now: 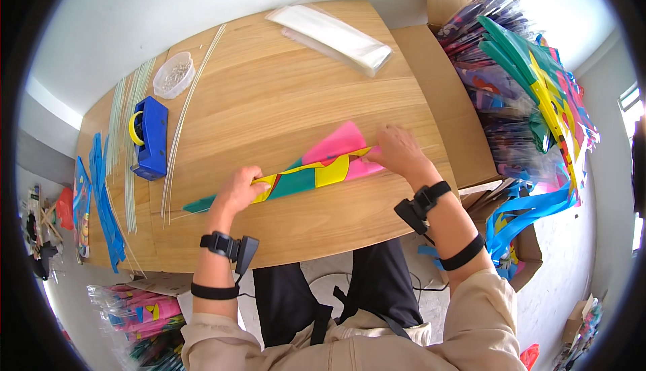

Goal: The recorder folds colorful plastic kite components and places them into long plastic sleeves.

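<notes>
A folded kite (315,178) in green, yellow and pink fabric lies slantwise across the near part of the wooden table. My left hand (237,189) pinches its edge toward the narrow green end on the left. At the wider pink end, my right hand (402,153) is closed on the fabric, its fingertips partly hidden. Between my hands a loose pink flap stands out on the far side. A thin pale rod shows along the kite near its left tip.
Left on the wooden table (269,88) are a blue tape dispenser (153,139), a clear tub (173,76) of small parts, thin rods (194,95) and blue strips (108,203). Clear plastic sleeves (330,34) lie at the back. A cardboard box (447,102) with packed kites stands right.
</notes>
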The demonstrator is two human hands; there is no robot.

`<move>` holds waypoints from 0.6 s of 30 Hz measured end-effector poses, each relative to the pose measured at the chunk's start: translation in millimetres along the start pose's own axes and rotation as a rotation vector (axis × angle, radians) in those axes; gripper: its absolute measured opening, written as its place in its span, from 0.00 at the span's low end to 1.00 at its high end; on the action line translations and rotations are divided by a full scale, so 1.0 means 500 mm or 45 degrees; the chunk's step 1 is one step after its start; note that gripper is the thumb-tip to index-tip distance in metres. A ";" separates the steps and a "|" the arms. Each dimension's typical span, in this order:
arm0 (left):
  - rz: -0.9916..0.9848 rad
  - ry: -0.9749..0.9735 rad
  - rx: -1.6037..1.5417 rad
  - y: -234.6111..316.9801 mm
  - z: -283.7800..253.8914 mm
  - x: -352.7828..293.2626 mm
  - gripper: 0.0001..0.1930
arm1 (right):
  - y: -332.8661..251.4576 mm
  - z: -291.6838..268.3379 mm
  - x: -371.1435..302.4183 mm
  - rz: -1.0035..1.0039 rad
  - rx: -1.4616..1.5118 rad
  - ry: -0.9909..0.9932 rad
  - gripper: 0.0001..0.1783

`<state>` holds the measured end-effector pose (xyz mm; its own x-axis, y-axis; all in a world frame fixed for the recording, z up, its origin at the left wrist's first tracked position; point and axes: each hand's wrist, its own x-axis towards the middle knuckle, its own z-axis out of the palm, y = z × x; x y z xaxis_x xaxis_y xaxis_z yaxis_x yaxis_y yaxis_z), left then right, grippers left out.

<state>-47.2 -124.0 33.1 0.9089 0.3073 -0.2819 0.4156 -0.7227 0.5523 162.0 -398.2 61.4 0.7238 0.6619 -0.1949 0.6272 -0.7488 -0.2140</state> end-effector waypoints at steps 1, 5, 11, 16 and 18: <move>-0.063 -0.096 -0.046 -0.011 -0.005 0.017 0.13 | -0.011 0.002 0.007 -0.009 -0.057 0.141 0.25; -0.151 -0.180 -0.114 -0.023 -0.003 0.062 0.15 | -0.008 0.046 0.063 -0.609 -0.099 0.555 0.38; -0.087 -0.157 -0.095 -0.022 0.001 0.065 0.14 | -0.046 0.031 0.085 -0.624 0.121 0.041 0.20; -0.076 -0.117 -0.055 -0.042 0.010 0.072 0.15 | -0.037 0.067 0.042 -0.993 -0.015 0.485 0.11; -0.053 -0.123 -0.029 -0.054 0.002 0.072 0.16 | -0.060 0.071 -0.005 -0.873 -0.105 0.343 0.15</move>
<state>-25.7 -94.1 7.0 0.8837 0.2749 -0.3787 0.4547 -0.6959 0.5559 131.3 -376.1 34.2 0.2005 0.9590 0.2005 0.9757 -0.1770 -0.1290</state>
